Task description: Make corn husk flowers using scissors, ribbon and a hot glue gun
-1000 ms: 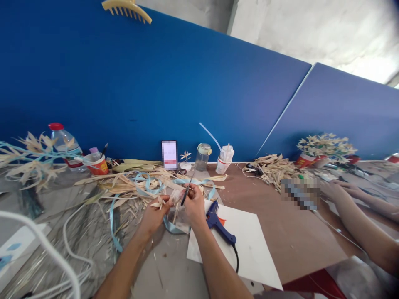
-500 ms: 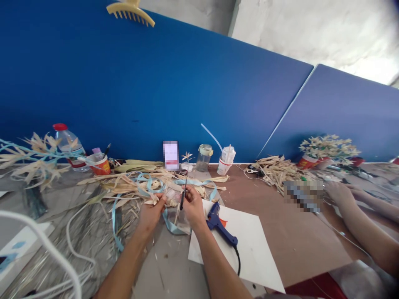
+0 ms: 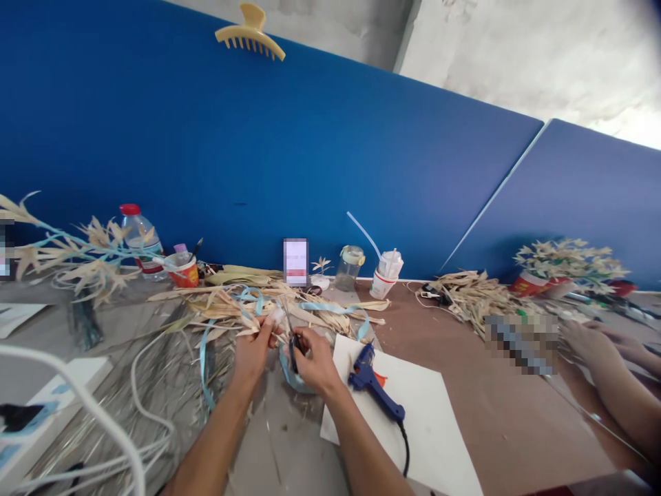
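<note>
My right hand (image 3: 316,359) is closed around the dark handles of a pair of scissors (image 3: 294,346), whose blades point up and away from me. Just left of the blades, my left hand (image 3: 254,350) pinches a pale strip of dried husk (image 3: 248,331). A whitish, translucent bit shows at its fingertips, too small to name. Light blue ribbon (image 3: 205,365) winds among the loose dried husks (image 3: 330,315) behind both hands. To the right of my right forearm, a blue glue gun (image 3: 372,379) lies on a white sheet (image 3: 418,420).
A phone (image 3: 296,262), a lidded jar (image 3: 349,269) and a paper cup (image 3: 383,282) stand along the blue partition (image 3: 335,138). On the left are husk flowers (image 3: 98,255), a bottle (image 3: 142,238), white cables (image 3: 98,406) and a power strip (image 3: 46,413). Another person's hand (image 3: 586,342) works at right.
My right hand has turned and lowered slightly, and the scissors now sit closer to my left fingertips. The whole view has shifted, so things appear further right and slightly lower.
</note>
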The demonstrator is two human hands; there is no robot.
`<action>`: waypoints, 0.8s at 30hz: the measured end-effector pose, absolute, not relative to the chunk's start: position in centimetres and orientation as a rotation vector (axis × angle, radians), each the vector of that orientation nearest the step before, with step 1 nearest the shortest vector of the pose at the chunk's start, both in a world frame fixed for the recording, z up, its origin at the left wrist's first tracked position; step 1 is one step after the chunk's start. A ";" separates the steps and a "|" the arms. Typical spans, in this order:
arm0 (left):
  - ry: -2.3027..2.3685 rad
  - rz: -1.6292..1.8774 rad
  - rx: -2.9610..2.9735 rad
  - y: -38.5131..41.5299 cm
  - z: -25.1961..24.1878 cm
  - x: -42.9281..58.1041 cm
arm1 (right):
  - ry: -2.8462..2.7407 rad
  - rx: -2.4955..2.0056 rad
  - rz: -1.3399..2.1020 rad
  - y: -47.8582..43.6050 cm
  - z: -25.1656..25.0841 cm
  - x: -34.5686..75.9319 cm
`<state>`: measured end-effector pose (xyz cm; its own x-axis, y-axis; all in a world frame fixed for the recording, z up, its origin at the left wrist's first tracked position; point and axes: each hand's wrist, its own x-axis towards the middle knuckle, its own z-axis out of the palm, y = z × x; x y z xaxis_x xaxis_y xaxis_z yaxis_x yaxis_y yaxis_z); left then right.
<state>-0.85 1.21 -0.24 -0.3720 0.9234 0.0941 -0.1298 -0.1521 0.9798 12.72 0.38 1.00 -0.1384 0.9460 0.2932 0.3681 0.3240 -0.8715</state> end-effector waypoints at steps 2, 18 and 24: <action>1.297 1.651 0.980 1.1 -0.2 -0.9 | -1.730 -1.214 0.759 0.3 0.9 12.6; 1.309 1.654 0.960 1.0 0.4 -0.5 | -1.817 -1.315 0.651 0.0 0.9 12.2; 1.291 1.661 0.945 0.9 0.6 -0.3 | -1.837 -1.333 0.648 0.0 0.9 12.2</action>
<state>-0.34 0.92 0.56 -0.3904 0.9173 0.0785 -0.1506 -0.1478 0.9775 12.18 -0.01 0.91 -0.1647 0.9450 0.2825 0.5585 0.3254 -0.7631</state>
